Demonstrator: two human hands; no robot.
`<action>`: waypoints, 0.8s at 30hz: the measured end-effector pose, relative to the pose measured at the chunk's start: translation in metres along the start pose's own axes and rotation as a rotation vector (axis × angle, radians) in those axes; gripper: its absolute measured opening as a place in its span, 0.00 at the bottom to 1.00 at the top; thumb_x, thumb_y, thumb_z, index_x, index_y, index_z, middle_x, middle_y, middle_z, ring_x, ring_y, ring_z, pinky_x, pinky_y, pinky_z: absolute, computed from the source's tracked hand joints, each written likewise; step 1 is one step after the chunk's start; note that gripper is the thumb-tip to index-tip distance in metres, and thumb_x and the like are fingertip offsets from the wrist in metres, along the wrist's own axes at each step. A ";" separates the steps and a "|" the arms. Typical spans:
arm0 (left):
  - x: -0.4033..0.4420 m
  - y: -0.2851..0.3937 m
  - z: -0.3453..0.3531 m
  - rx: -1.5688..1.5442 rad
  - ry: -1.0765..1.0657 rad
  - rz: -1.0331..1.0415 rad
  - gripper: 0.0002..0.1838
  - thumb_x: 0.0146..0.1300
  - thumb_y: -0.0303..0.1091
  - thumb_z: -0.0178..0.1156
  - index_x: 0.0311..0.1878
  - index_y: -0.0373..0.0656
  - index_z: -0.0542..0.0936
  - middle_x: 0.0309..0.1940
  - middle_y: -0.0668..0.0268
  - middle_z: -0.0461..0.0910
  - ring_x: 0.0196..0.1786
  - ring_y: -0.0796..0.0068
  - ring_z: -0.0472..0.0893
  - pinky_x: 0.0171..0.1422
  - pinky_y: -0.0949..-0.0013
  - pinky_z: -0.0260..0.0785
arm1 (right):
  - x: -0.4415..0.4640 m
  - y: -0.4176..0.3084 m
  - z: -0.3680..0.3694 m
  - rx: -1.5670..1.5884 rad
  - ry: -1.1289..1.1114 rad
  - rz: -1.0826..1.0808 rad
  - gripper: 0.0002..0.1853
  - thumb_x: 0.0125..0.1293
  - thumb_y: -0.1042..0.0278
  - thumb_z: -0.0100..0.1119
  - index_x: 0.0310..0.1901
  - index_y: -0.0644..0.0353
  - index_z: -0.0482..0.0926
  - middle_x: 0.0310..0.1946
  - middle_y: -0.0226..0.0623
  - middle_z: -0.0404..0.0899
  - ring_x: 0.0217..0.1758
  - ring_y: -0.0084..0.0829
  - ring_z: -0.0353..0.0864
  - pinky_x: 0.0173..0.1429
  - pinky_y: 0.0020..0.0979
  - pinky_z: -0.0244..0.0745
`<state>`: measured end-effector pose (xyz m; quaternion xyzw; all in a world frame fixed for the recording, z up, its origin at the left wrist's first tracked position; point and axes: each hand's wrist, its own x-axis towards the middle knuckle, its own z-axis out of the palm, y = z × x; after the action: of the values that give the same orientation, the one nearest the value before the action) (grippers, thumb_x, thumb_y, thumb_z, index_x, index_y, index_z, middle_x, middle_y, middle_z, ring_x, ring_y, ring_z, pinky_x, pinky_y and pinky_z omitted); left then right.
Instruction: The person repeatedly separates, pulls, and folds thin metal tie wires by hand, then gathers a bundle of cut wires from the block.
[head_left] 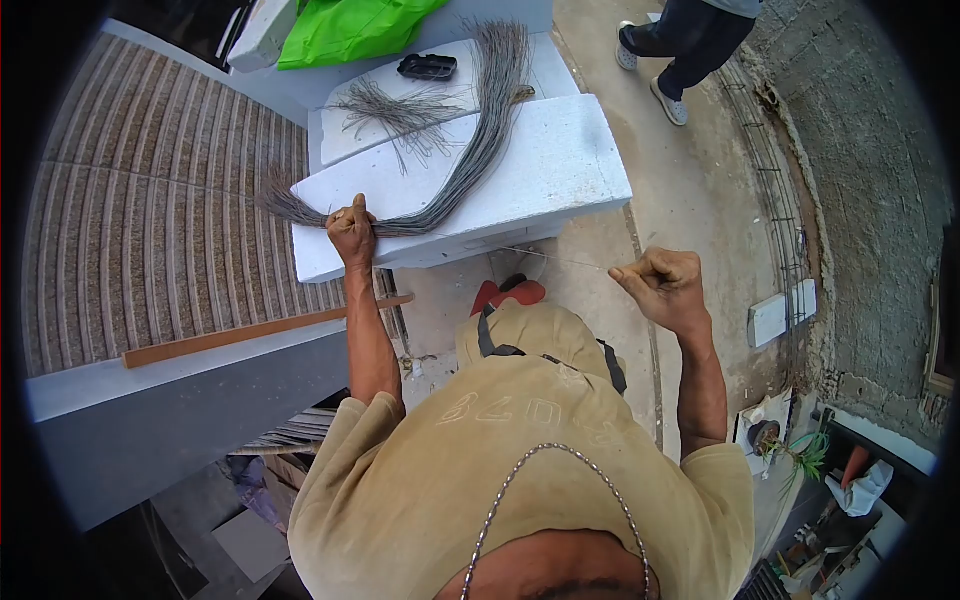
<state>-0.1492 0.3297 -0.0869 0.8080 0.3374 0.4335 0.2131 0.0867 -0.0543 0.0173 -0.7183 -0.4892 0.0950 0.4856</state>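
A long bundle of thin grey wires (pixel 455 185) curves across a white foam block (pixel 560 150), its loose ends splayed at both tips. My left hand (pixel 350 232) is closed around the bundle near its left end, resting on the block's near edge. Off to the right, my right hand (pixel 662 285) is held in the air, thumb and fingers pinched on a thin wire (pixel 560 260). That single strand runs leftward toward the block's front side; where its far end lies I cannot make out. A smaller tangle of bent wires (pixel 400 112) lies on the block behind.
Behind the wires sit a black plastic tray (pixel 427 67) and a bright green bag (pixel 345 30). A ribbed panel (pixel 170 190) and a wooden strip (pixel 250 335) are at left. Another person's legs (pixel 690 45) show at upper right, near a wire frame (pixel 775 170) along the wall.
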 end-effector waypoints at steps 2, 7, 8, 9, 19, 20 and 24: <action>0.001 0.000 -0.003 -0.025 -0.026 -0.086 0.26 0.67 0.38 0.58 0.11 0.39 0.73 0.07 0.68 0.69 0.12 0.75 0.66 0.35 0.68 0.64 | 0.001 -0.017 -0.003 -0.042 -0.018 -0.033 0.09 0.52 0.79 0.69 0.20 0.64 0.77 0.12 0.31 0.69 0.12 0.18 0.64 0.17 0.25 0.56; 0.005 0.001 -0.004 0.029 0.002 0.014 0.26 0.67 0.38 0.57 0.11 0.40 0.74 0.06 0.68 0.69 0.12 0.74 0.66 0.32 0.68 0.63 | -0.031 -0.065 -0.044 -0.074 -0.006 0.138 0.19 0.50 0.80 0.70 0.13 0.63 0.67 0.10 0.28 0.66 0.13 0.14 0.61 0.17 0.23 0.53; 0.002 -0.001 -0.001 0.017 0.041 0.030 0.26 0.66 0.39 0.58 0.11 0.40 0.75 0.06 0.68 0.68 0.11 0.74 0.66 0.33 0.68 0.63 | -0.038 -0.068 -0.053 -0.067 -0.065 0.149 0.19 0.50 0.80 0.70 0.13 0.63 0.67 0.10 0.27 0.65 0.13 0.15 0.60 0.17 0.23 0.52; 0.001 0.002 -0.004 0.015 0.022 0.011 0.26 0.66 0.40 0.58 0.11 0.40 0.75 0.06 0.68 0.68 0.12 0.74 0.66 0.34 0.69 0.63 | -0.046 -0.071 -0.062 -0.061 -0.123 0.159 0.19 0.49 0.80 0.71 0.13 0.63 0.67 0.10 0.27 0.64 0.12 0.15 0.60 0.17 0.23 0.52; 0.004 -0.012 -0.002 -0.033 -0.041 -0.069 0.26 0.65 0.40 0.59 0.11 0.39 0.76 0.06 0.67 0.68 0.12 0.75 0.66 0.31 0.69 0.64 | -0.145 -0.125 -0.192 -0.193 0.141 0.209 0.18 0.47 0.64 0.71 0.13 0.56 0.68 0.11 0.23 0.61 0.15 0.20 0.58 0.24 0.25 0.51; 0.006 -0.011 -0.003 -0.030 -0.061 -0.088 0.26 0.65 0.39 0.60 0.11 0.38 0.75 0.06 0.67 0.68 0.13 0.75 0.67 0.31 0.68 0.64 | -0.179 -0.125 -0.220 -0.186 0.250 0.170 0.18 0.47 0.62 0.72 0.15 0.55 0.69 0.12 0.22 0.61 0.17 0.20 0.59 0.26 0.25 0.52; 0.010 -0.015 -0.004 0.046 -0.096 -0.232 0.29 0.67 0.50 0.55 0.15 0.37 0.79 0.11 0.64 0.73 0.17 0.74 0.70 0.35 0.66 0.65 | -0.271 -0.126 -0.262 -0.075 0.464 0.039 0.17 0.47 0.59 0.72 0.18 0.54 0.70 0.15 0.21 0.60 0.19 0.20 0.58 0.28 0.25 0.53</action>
<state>-0.1543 0.3471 -0.0883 0.7882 0.4278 0.3587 0.2589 0.0339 -0.4219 0.1588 -0.7479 -0.3534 -0.0817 0.5560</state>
